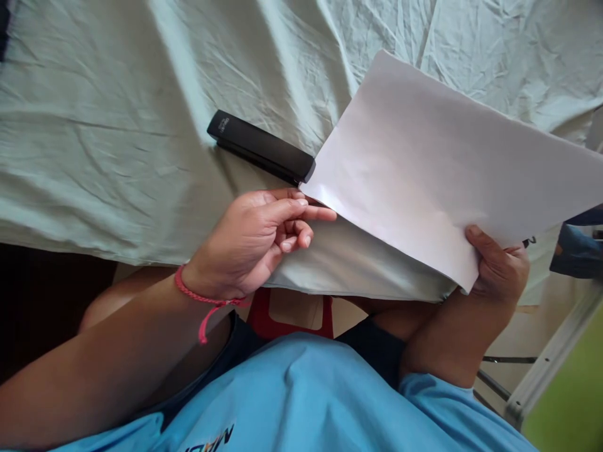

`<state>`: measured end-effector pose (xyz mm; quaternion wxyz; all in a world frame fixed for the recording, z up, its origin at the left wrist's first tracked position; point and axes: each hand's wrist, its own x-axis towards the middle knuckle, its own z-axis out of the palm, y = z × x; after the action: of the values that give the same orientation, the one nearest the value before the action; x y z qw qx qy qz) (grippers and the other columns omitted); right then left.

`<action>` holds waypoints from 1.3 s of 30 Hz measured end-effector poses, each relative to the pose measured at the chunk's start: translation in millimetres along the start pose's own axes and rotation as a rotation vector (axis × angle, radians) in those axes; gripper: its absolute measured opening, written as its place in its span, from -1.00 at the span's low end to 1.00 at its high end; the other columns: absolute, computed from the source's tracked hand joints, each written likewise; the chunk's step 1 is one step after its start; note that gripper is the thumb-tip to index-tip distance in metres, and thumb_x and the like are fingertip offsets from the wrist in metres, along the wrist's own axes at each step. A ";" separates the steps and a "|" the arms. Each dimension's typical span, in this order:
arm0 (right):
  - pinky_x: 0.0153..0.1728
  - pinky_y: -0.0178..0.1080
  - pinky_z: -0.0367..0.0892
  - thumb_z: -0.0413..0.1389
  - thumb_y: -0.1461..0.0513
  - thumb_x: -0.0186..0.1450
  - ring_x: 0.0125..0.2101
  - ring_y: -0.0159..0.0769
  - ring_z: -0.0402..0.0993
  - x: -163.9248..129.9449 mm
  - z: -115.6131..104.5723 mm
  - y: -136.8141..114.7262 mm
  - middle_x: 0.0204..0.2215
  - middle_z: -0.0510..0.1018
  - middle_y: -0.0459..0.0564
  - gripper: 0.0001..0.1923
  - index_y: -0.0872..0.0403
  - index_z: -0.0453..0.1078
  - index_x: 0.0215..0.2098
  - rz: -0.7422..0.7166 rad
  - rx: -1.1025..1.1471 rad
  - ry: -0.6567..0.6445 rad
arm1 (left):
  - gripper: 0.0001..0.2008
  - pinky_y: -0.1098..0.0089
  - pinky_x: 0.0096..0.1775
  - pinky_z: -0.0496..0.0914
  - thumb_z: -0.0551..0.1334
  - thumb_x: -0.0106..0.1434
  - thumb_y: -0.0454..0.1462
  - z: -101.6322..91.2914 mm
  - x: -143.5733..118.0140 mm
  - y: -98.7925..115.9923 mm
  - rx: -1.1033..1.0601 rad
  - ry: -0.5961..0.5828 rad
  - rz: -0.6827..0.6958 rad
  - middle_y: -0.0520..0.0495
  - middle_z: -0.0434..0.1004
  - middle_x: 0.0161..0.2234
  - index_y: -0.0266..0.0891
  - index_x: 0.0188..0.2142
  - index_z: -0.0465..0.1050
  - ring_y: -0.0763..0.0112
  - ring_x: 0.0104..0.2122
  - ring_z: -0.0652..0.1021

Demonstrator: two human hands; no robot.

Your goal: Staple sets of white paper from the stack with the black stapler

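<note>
Nearest the camera, a blue shirt fills the bottom of the view, with a bit of one red stool showing just beyond it between the person's knees. Two bare arms reach forward from there. One pink braided bracelet circles the left wrist. The left hand is loosely curled, its forefinger stretched out and its thumb beside it, both at the near left edge of the paper; whether they pinch that edge or merely touch it cannot be told. The right hand grasps the paper at its near right corner, thumb on top, the other fingers hidden underneath. White and blank on the visible face, the paper is held tilted above the near edge of the surface; how many sheets it holds cannot be told. One pale green, creased cloth covers the surface. One black stapler lies flat on that cloth, just beyond the left hand, its right end beside the paper's left corner. Farther off, only wrinkled cloth shows.
</note>
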<state>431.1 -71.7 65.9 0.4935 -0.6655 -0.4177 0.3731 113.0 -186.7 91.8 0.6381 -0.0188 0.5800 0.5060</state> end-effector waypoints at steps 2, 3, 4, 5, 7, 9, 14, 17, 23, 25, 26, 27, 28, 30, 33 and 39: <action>0.00 -0.10 0.79 0.65 0.15 -0.25 -0.16 -0.17 0.73 1.7 0.8 1.3 -0.24 0.79 -0.04 -0.45 0.05 0.65 -0.29 -0.010 -0.008 0.000 | -0.72 0.55 -0.62 0.17 0.31 0.46 -0.46 -5.4 -2.3 -3.4 0.146 0.011 0.134 -0.21 0.82 -0.35 -0.27 -0.40 0.68 0.60 -0.66 0.44; -0.01 -0.10 0.79 0.66 0.15 -0.25 -0.16 -0.18 0.73 2.7 1.2 1.9 -0.25 0.79 -0.05 -0.44 0.04 0.65 -0.30 -0.014 -0.011 -0.002 | -0.76 0.50 -0.60 0.20 0.35 0.46 -0.42 -8.5 -3.7 -5.5 0.241 0.037 0.247 -0.14 0.80 -0.40 -0.24 -0.35 0.72 0.58 -0.66 0.43; -0.01 -0.11 0.79 0.66 0.14 -0.26 -0.16 -0.18 0.73 3.8 1.6 2.4 -0.26 0.78 -0.06 -0.44 0.03 0.64 -0.31 -0.016 -0.013 -0.007 | -0.79 0.46 -0.56 0.23 0.38 0.48 -0.37 -11.7 -5.1 -7.5 0.338 0.082 0.378 -0.06 0.76 -0.44 -0.20 -0.31 0.75 0.56 -0.65 0.42; -0.02 -0.12 0.79 0.66 0.14 -0.27 -0.16 -0.19 0.72 4.9 1.9 2.9 -0.26 0.78 -0.06 -0.44 0.03 0.64 -0.32 -0.015 -0.015 -0.012 | -0.81 0.42 -0.51 0.27 0.40 0.50 -0.33 -14.9 -6.3 -9.1 0.427 0.143 0.509 0.01 0.74 -0.46 -0.16 -0.28 0.76 0.54 -0.62 0.42; -0.02 -0.12 0.79 0.66 0.14 -0.26 -0.17 -0.19 0.71 6.7 2.5 3.9 -0.26 0.78 -0.05 -0.46 0.03 0.63 -0.33 -0.016 -0.022 -0.015 | -0.82 0.35 -0.37 0.37 0.39 0.56 -0.27 -20.7 -7.7 -10.3 0.560 0.262 0.714 0.08 0.75 -0.41 -0.09 -0.22 0.75 0.46 -0.51 0.52; -0.01 -0.11 0.79 0.64 0.14 -0.26 -0.18 -0.19 0.71 7.8 2.7 4.6 -0.25 0.78 -0.05 -0.46 0.03 0.63 -0.34 -0.019 -0.027 -0.009 | -0.84 0.30 -0.13 0.49 0.34 0.60 -0.30 -26.0 -6.8 -9.2 0.660 0.340 0.863 0.06 0.81 -0.25 -0.07 -0.11 0.75 0.34 -0.27 0.67; 0.01 -0.20 0.76 0.66 0.13 -0.28 -0.14 -0.22 0.70 6.7 0.2 2.9 -0.26 0.76 -0.07 -0.39 0.04 0.65 -0.28 0.000 -0.037 0.001 | -0.82 0.08 0.52 0.33 0.34 0.57 -0.41 -36.5 1.8 -6.3 0.858 0.347 1.112 -0.08 0.81 0.13 -0.16 -0.05 0.75 0.11 0.29 0.63; 0.03 -0.21 0.76 0.65 0.14 -0.27 -0.11 -0.21 0.70 5.0 -2.2 0.0 -0.22 0.77 -0.06 -0.44 0.03 0.63 -0.31 -0.019 -0.017 0.009 | -0.82 0.04 0.58 0.28 0.35 0.60 -0.38 -39.0 5.7 -8.1 0.835 0.308 1.116 -0.04 0.78 0.20 -0.11 -0.04 0.76 0.12 0.36 0.58; 0.14 -0.05 0.77 0.66 0.17 -0.26 -0.03 -0.10 0.74 5.1 -3.5 1.4 -0.17 0.78 -0.02 -0.41 0.05 0.62 -0.28 -0.034 0.007 0.012 | -0.75 0.01 0.62 0.29 0.30 0.64 -0.38 -39.1 7.8 -11.6 0.828 0.262 1.133 0.00 0.78 0.27 -0.09 0.08 0.76 0.18 0.45 0.58; 0.19 -0.03 0.75 0.66 0.16 -0.24 0.00 -0.09 0.75 5.1 -2.2 2.6 -0.16 0.78 -0.01 -0.41 0.06 0.63 -0.26 -0.035 0.005 -0.007 | -0.73 0.01 0.62 0.32 0.28 0.66 -0.38 -39.9 9.0 -12.6 0.862 0.233 1.149 0.02 0.77 0.30 -0.09 0.13 0.76 0.19 0.45 0.59; 0.20 -0.03 0.75 0.66 0.16 -0.23 0.00 -0.09 0.75 5.0 -1.3 3.0 -0.16 0.78 0.00 -0.41 0.06 0.63 -0.25 -0.036 0.005 -0.012 | -0.72 0.01 0.62 0.33 0.27 0.67 -0.38 -40.4 9.7 -13.1 0.876 0.223 1.155 0.02 0.76 0.31 -0.10 0.14 0.76 0.18 0.46 0.59; 0.20 -0.03 0.74 0.66 0.15 -0.23 -0.01 -0.09 0.75 4.8 -0.3 3.1 -0.16 0.78 0.01 -0.41 0.07 0.63 -0.26 -0.037 0.004 -0.011 | -0.72 0.01 0.62 0.34 0.28 0.66 -0.40 -41.1 10.5 -13.6 0.884 0.217 1.161 0.01 0.76 0.32 -0.11 0.15 0.76 0.16 0.46 0.59; 0.19 -0.04 0.75 0.66 0.15 -0.24 -0.02 -0.10 0.75 4.7 0.7 3.1 -0.17 0.78 0.01 -0.41 0.07 0.63 -0.27 -0.037 0.002 -0.005 | -0.71 -0.01 0.62 0.34 0.29 0.64 -0.41 -41.7 11.2 -14.0 0.885 0.213 1.163 0.02 0.76 0.31 -0.10 0.14 0.77 0.14 0.46 0.60; 0.15 -0.05 0.76 0.66 0.14 -0.26 -0.06 -0.12 0.74 4.6 2.4 2.9 -0.20 0.78 -0.01 -0.43 0.05 0.62 -0.31 -0.036 -0.005 0.010 | -0.67 -0.04 0.63 0.32 0.33 0.59 -0.45 -42.5 12.2 -14.4 0.874 0.207 1.166 0.03 0.76 0.31 -0.06 0.14 0.78 0.11 0.46 0.60; 0.13 -0.01 0.79 0.65 0.15 -0.26 -0.12 -0.15 0.73 5.3 3.6 2.9 -0.22 0.78 -0.06 -0.46 0.01 0.62 -0.34 -0.041 -0.010 0.008 | -0.64 0.03 0.65 0.28 0.38 0.54 -0.47 -42.0 11.1 -13.0 0.843 0.184 1.141 0.02 0.74 0.33 -0.02 0.14 0.80 0.11 0.49 0.57; 0.04 -0.11 0.78 0.65 0.15 -0.30 -0.16 -0.20 0.69 7.8 2.0 4.2 -0.24 0.77 -0.05 -0.42 0.05 0.65 -0.31 -0.020 -0.023 0.016 | -0.75 0.03 0.59 0.38 0.45 0.45 -0.42 -39.5 7.9 -8.5 0.853 0.187 1.008 -0.01 0.73 0.32 -0.10 0.04 0.78 0.03 0.54 0.50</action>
<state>433.0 -64.5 60.7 0.4928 -0.6698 -0.4247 0.3579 88.8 -210.1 68.1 0.2223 0.4649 0.7200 0.4649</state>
